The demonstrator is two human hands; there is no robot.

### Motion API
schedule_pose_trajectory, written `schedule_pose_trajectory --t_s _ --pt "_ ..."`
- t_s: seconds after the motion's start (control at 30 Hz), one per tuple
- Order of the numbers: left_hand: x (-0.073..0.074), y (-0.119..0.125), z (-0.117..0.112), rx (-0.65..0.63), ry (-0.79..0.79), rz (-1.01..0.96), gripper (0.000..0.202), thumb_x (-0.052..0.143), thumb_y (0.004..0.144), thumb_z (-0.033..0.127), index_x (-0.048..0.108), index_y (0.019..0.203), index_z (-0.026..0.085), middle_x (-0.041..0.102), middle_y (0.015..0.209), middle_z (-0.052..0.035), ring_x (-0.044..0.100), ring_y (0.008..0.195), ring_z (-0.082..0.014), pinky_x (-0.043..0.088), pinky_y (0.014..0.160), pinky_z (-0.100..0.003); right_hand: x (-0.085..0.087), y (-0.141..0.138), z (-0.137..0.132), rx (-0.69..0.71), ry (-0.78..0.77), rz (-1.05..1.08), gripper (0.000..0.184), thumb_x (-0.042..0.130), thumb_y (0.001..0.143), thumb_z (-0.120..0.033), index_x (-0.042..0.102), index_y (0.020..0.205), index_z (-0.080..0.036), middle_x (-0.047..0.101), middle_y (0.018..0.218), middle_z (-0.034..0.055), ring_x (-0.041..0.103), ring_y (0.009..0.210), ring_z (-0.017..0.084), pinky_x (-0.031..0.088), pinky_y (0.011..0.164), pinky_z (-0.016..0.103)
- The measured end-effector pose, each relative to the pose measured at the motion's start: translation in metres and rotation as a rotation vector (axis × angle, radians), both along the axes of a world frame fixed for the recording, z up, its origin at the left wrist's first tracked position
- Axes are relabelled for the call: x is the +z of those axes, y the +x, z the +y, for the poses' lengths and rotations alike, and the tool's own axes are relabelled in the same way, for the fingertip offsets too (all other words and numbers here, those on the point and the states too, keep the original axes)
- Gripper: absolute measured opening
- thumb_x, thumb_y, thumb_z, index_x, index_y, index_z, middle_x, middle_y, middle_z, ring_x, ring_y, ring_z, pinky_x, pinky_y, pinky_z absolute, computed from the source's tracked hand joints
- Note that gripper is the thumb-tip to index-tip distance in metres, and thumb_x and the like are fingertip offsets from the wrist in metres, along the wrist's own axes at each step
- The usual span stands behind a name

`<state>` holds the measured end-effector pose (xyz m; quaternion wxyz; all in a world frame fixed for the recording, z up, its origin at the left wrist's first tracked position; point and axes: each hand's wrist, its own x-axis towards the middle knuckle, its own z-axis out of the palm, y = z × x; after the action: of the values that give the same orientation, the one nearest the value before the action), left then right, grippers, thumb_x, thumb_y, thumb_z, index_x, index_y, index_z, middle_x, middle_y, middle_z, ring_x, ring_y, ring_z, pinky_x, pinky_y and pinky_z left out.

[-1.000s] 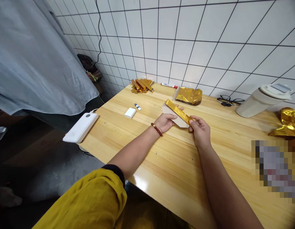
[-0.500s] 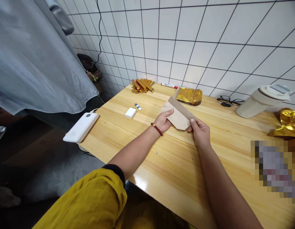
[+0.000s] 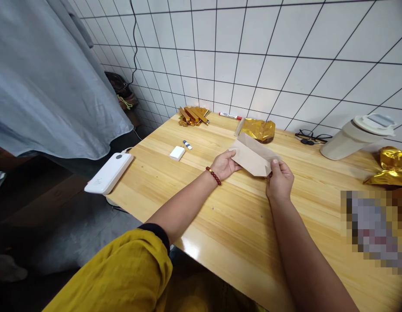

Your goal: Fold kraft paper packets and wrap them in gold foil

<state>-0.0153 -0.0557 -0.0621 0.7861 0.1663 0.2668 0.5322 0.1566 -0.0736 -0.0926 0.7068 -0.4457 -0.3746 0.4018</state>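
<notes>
A folded sheet of beige paper [image 3: 251, 157] is held between my two hands above the wooden table [image 3: 233, 234]. My left hand [image 3: 224, 164], with a dark red bead bracelet at the wrist, pinches its left edge between thumb and fingers. On the opposite side, my right hand [image 3: 280, 177] grips the right corner with the thumb on top. The paper has creased, angled corners and a raised far flap. Just behind it lies a stack of gold foil sheets [image 3: 257, 129], partly covered by the paper.
Folded gold strips [image 3: 193, 116] and a red-and-white marker [image 3: 230, 116] lie by the tiled wall. A white charger [image 3: 177, 153], a small blue-and-white item [image 3: 187, 145] and a power bank [image 3: 109, 173] are at left. Glasses [image 3: 313, 137], a cup [image 3: 353, 138] and gold foil [image 3: 391, 167] stand right.
The paper has shifted right and turned slightly, with my right hand moving right along with it. My left hand stays at its left edge.
</notes>
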Motion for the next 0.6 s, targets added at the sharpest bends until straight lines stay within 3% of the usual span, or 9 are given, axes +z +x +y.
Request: schedule_pose_trajectory --t_s 0.27,0.6 --pt "-0.001 0.002 -0.002 -0.097 0.022 0.141 0.012 0.060 0.087 0.018 0.064 0.097 0.012 0.074 0.085 -0.0116 0.071 0.091 -0.0235 0.043 0.104 -0.050 0.003 -0.005 0.000 -0.031 0.019 0.077 0.032 0.071 0.074 -0.046 0.069 0.091 -0.019 0.072 0.093 0.0038 0.066 0.082 0.017 0.054 0.074 0.031" --pt "-0.001 0.002 0.002 -0.038 -0.057 0.112 0.012 0.054 0.089 0.019 0.063 0.093 0.013 0.072 0.080 -0.0076 0.069 0.078 -0.0174 0.048 0.099 -0.041 0.010 0.001 0.004 -0.125 0.050 0.363 0.021 0.072 0.077 -0.036 0.064 0.085 -0.018 0.070 0.089 -0.0008 0.068 0.082 0.011 0.057 0.079 0.025"
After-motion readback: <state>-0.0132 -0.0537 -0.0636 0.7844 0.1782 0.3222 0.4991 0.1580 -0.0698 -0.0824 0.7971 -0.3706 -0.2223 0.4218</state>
